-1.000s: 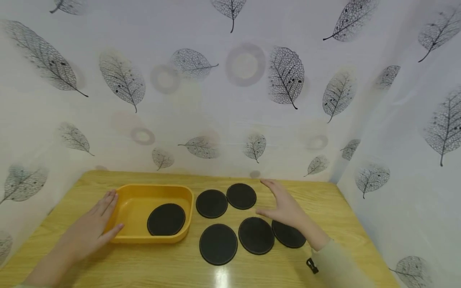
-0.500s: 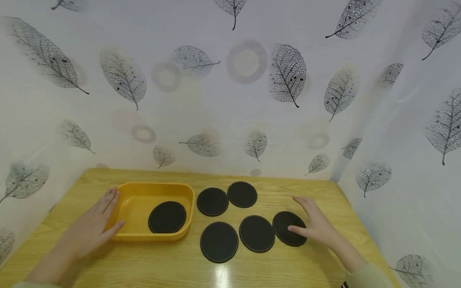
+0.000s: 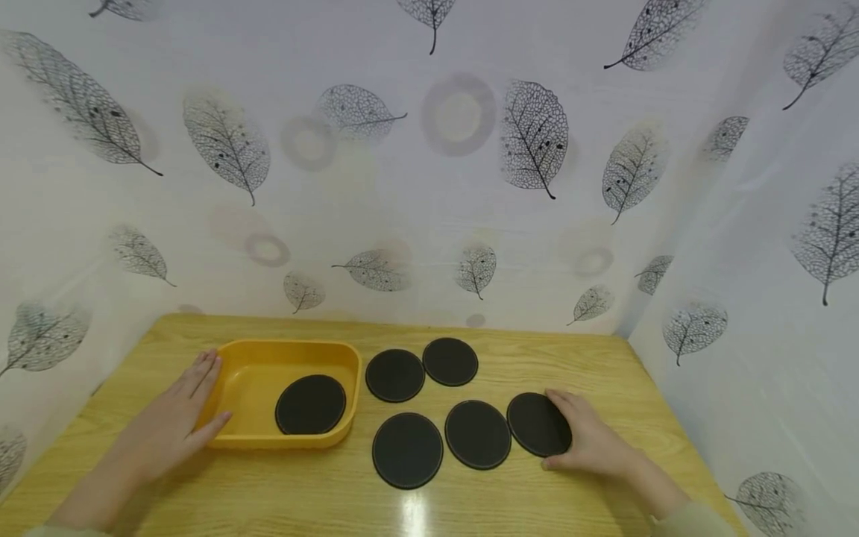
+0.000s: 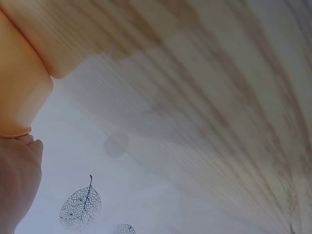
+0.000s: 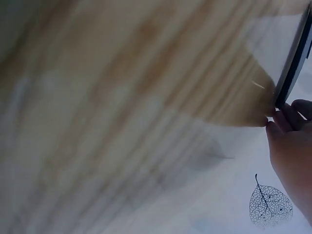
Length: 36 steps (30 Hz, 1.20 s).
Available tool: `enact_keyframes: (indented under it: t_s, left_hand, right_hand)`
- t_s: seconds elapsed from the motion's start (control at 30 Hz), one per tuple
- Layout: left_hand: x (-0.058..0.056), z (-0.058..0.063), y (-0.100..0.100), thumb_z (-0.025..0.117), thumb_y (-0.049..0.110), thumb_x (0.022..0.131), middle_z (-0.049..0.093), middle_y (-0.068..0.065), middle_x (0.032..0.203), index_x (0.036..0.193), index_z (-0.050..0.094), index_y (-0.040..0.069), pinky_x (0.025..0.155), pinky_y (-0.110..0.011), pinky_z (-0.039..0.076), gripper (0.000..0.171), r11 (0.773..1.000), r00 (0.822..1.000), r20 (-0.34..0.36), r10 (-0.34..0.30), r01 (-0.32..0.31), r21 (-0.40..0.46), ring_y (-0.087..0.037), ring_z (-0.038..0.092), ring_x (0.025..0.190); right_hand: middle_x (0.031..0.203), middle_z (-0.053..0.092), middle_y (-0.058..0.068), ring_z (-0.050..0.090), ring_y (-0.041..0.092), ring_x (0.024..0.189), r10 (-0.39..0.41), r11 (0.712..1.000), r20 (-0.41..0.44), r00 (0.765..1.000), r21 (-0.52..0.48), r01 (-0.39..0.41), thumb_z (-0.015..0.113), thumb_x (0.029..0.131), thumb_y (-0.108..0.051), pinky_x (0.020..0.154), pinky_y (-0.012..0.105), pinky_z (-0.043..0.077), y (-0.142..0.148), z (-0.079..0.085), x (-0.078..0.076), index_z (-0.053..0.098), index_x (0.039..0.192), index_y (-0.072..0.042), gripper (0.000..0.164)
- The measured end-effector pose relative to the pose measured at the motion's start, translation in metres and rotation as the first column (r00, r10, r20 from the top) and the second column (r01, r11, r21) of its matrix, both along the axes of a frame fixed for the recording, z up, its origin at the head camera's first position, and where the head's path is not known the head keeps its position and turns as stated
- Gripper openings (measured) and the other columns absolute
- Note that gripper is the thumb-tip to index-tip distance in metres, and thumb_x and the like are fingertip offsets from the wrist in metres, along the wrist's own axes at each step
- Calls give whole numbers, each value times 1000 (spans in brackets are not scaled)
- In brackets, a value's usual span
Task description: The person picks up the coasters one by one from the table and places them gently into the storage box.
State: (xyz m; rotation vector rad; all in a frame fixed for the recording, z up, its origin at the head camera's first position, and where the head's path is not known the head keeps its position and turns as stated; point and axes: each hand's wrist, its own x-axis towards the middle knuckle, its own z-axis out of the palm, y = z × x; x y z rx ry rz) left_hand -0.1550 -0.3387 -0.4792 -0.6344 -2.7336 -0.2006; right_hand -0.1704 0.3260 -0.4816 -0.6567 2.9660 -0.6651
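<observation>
My right hand [image 3: 593, 440] spans the right edge of a round black coaster [image 3: 533, 424], fingers at its far side and thumb at its near side. In the right wrist view, the fingertips of that hand [image 5: 291, 119] meet the coaster's dark edge [image 5: 294, 58]. My left hand [image 3: 164, 425] rests at the left end of a yellow tray [image 3: 288, 442], fingers straight along the side and thumb over the near corner. The left wrist view has the tray wall [image 4: 24, 83] above the fingers. Another black coaster [image 3: 311, 405] leans inside the tray.
Between tray and right hand, more black coasters lie flat: a near one [image 3: 407, 450], a middle one [image 3: 477, 435], and two behind, left [image 3: 394, 375] and right [image 3: 450, 362]. The wooden table [image 3: 268, 492] ends at a leaf-patterned curtain [image 3: 416, 186].
My right hand has moved right and toward me from above the coasters, then closed in around the rightmost coaster's edge. My left hand and the tray have stayed in place.
</observation>
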Motion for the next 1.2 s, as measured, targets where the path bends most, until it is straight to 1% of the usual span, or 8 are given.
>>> enact_keyframes:
  t_s: [0.1, 0.27, 0.43, 0.63, 0.77, 0.87, 1.07, 1.2]
  left_hand:
    - [0, 0, 0, 63, 35, 105, 13, -27, 174, 162, 24, -15, 125, -11, -17, 85, 1000, 1000, 4, 3, -3, 2, -14, -11, 165]
    - [0, -1, -1, 62, 34, 106, 10, -27, 175, 162, 23, -15, 124, -11, -18, 84, 1000, 1000, 11, 0, 0, 4, -16, -12, 166]
    - [-1, -1, -1, 62, 34, 105, 13, -29, 174, 162, 23, -15, 125, -12, -17, 84, 1000, 1000, 7, -4, 4, 12, -16, -11, 166]
    - [-1, -2, -2, 62, 34, 106, 10, -26, 175, 162, 22, -15, 125, -12, -17, 84, 1000, 1000, 6, -6, 6, 9, -16, -11, 166]
    - [-1, -2, -1, 63, 34, 105, 8, -24, 176, 162, 22, -14, 125, -11, -17, 85, 1000, 1000, 1, -4, 4, 13, -12, -13, 165]
    - [0, -4, -2, 62, 34, 106, 5, -22, 177, 163, 21, -13, 124, -11, -17, 85, 1000, 1000, 6, -1, 1, 16, -12, -13, 165]
    - [0, -5, -3, 62, 34, 106, 3, -21, 177, 164, 19, -13, 124, -11, -17, 85, 1000, 1000, 18, 2, -2, 21, -17, -11, 166]
    - [0, -5, -3, 62, 34, 106, 5, -22, 177, 164, 20, -13, 124, -11, -17, 86, 1000, 1000, 21, 0, -1, 17, -15, -11, 166]
  right_hand:
    - [155, 48, 31, 48, 52, 140, 0, 1000, -13, 1000, 19, 1, 99, 67, -50, 107, 69, 51, -3, -1, 0, 43, 154, 12, 120]
    - [152, 52, 29, 51, 50, 138, -11, 1000, -34, 999, 19, 12, 98, 69, -46, 106, 67, 52, -5, 0, 0, 47, 152, 11, 113]
    - [149, 55, 27, 54, 48, 136, -16, 999, -48, 999, 37, 17, 97, 71, -43, 106, 65, 54, -5, 0, -3, 50, 150, 11, 107]
    - [147, 54, 26, 54, 45, 134, -12, 997, -78, 997, 69, 17, 96, 70, -41, 104, 62, 56, -5, -4, -5, 49, 150, 12, 107]
    - [145, 54, 24, 54, 41, 133, -10, 996, -94, 995, 86, 18, 96, 68, -41, 103, 60, 57, -6, -5, -6, 48, 151, 12, 109]
    - [144, 53, 24, 54, 41, 132, -10, 997, -92, 996, 78, 17, 95, 68, -42, 103, 60, 57, -7, -3, -6, 47, 151, 13, 111]
    - [143, 52, 28, 53, 47, 131, -33, 999, -74, 997, 10, 33, 94, 68, -41, 102, 64, 55, -9, 7, -5, 47, 151, 14, 110]
    - [144, 51, 30, 51, 51, 132, -38, 999, -87, 995, -11, 37, 93, 70, -41, 102, 67, 53, -13, 14, -9, 46, 151, 13, 108]
